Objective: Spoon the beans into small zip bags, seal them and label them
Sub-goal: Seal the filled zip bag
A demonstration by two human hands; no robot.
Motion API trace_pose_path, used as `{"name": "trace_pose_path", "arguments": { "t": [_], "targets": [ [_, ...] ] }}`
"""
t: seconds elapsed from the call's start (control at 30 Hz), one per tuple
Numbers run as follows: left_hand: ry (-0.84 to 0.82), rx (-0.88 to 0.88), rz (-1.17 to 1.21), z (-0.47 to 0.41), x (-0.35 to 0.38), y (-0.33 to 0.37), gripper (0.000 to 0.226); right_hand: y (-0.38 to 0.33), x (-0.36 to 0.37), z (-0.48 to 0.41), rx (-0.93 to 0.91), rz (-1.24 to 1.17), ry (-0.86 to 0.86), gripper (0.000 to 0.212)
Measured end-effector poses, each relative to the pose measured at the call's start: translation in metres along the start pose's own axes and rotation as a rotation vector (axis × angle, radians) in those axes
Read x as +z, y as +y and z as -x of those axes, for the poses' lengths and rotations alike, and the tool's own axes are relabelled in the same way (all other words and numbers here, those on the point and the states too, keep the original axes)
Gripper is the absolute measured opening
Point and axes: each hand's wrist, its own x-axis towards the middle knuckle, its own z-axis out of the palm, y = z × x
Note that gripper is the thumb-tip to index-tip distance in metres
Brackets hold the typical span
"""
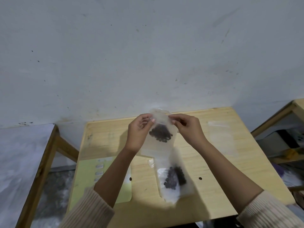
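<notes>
- Pinching the top edge of a small zip bag (160, 146) from both sides, the left hand (139, 129) and right hand (189, 127) hold it up over the desk (213, 178), each grasping it between thumb and fingers.
- Dark beans (161, 134) sit bunched in the middle of that bag.
- A second bag of beans (171, 193) lies flat on the desk, nearer the person.
- An empty bag (222, 137) lies to the right, and a green label sheet (85, 171) to the left.
</notes>
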Motion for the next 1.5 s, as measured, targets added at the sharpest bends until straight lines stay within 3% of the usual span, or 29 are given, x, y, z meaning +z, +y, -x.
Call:
{"name": "trace_pose_path", "arguments": {
  "t": [0.1,0.27,0.47,0.73,0.87,1.03,1.33,1.43,1.5],
  "targets": [
    [0.064,-0.018,0.094,-0.003,-0.001,0.006,0.007,-0.005,-0.004,0.002,-0.023,-0.112,0.026,0.022],
    [0.122,-0.024,0.169,-0.001,0.003,0.007,0.007,-0.005,-0.004,0.007,-0.025,-0.213,0.037,0.024],
    [0.128,-0.018,0.113,0.009,0.011,0.006,0.009,-0.001,0.003,0.012,0.006,-0.062,0.056,0.026],
    [0.083,-0.015,0.085,0.02,0.013,0.005,0.012,-0.005,0.01,0.015,0.012,0.107,-0.079,0.003],
    [-0.014,-0.021,0.074,0.025,0.013,0.003,0.011,-0.005,0.012,0.016,0.023,0.109,-0.025,0.007],
    [-0.014,-0.051,0.057,0.024,0.01,0.005,0.014,-0.005,0.019,0.017,0.038,0.1,-0.018,0.01],
    [-0.025,-0.054,0.051,0.023,0.014,0.009,0.016,-0.005,0.025,0.018,0.075,0.039,0.054,0.013],
    [0.032,-0.051,0.074,0.025,0.013,0.009,0.018,0.0,0.02,0.016,0.083,-0.047,0.031,0.009],
    [0.082,-0.075,0.097,0.025,0.011,0.006,0.019,0.007,0.012,0.016,0.088,-0.141,0.0,0.019]
  ]
}}
